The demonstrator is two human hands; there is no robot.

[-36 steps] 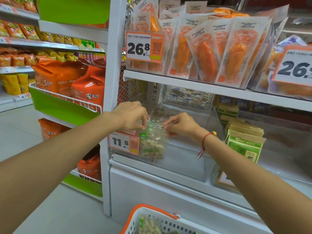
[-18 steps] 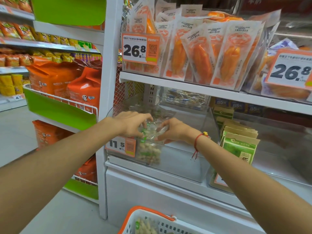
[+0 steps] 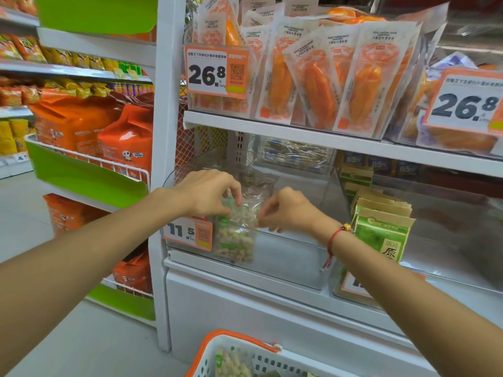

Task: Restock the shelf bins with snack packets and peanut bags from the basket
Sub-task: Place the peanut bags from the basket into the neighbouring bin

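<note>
A clear peanut bag (image 3: 236,235) with green print stands upright at the front left of a transparent shelf bin (image 3: 294,262). My left hand (image 3: 208,193) pinches the bag's top left corner. My right hand (image 3: 285,210) pinches the top right edge, a red string bracelet on its wrist. At the bottom edge, a white basket (image 3: 268,361) with an orange rim holds another peanut bag (image 3: 231,363).
Green and kraft snack packets (image 3: 382,235) fill the bin to the right. Orange pouches (image 3: 313,77) stand on the shelf above, behind 26.8 price tags. An 11.5 price tag (image 3: 190,232) hangs on the bin front. Orange bags (image 3: 89,129) sit on the green-fronted rack at left.
Both hands stay on the top of the peanut bag; the bag stands straighter against the bin front. The view has shifted slightly.
</note>
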